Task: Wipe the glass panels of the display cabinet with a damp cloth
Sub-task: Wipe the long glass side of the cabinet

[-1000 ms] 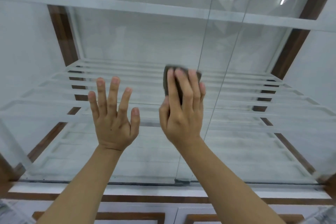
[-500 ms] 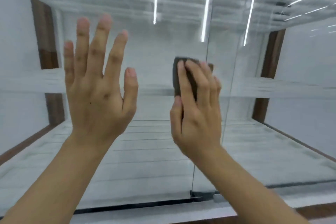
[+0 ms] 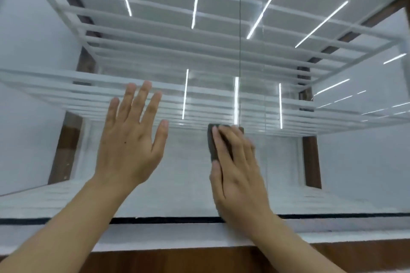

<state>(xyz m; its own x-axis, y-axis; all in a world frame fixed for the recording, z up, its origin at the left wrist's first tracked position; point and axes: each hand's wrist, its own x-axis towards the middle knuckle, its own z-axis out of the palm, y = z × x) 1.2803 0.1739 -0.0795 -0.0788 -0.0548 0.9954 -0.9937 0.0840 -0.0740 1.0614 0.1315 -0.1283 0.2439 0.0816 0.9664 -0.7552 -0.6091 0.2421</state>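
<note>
Mid-wipe on the cabinet's front glass, cloth under my right hand.

My right hand (image 3: 237,175) lies at about 5 o'clock in the view, its fingers straight and pressing the dark cloth (image 3: 213,143) flat on the glass panel (image 3: 188,175), not curled round it. The cloth sits just left of the vertical seam (image 3: 240,51) where two panels meet. My left hand (image 3: 131,146), at about 8 o'clock, is spread with fingers apart and holds nothing; it looks to be bracing on the same panel, though I cannot confirm contact. I judge this a stroke in the panel's lower middle, with the glass toward 12 o'clock, in front of the white shelves (image 3: 66,86), not yet covered. Next I would push upward with even pressure, stopping short of the seam's edge.
</note>
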